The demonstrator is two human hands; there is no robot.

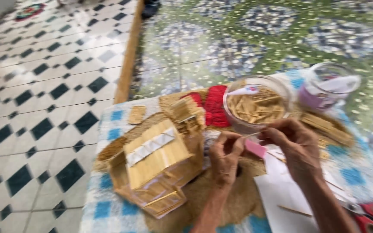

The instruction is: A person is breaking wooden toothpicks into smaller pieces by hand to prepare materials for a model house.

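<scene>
Left hand (225, 152) and right hand (291, 139) pinch thin stick (253, 134) between fingertips

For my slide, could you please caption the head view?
Two hands, left hand and right hand, hold a thin stick beside a stick-built model house.

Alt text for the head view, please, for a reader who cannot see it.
Two hands, left hand and right hand, pinch a thin wooden stick over a checked cloth. Beside them stand a stick-built model house and a clear bowl of sticks.
</scene>
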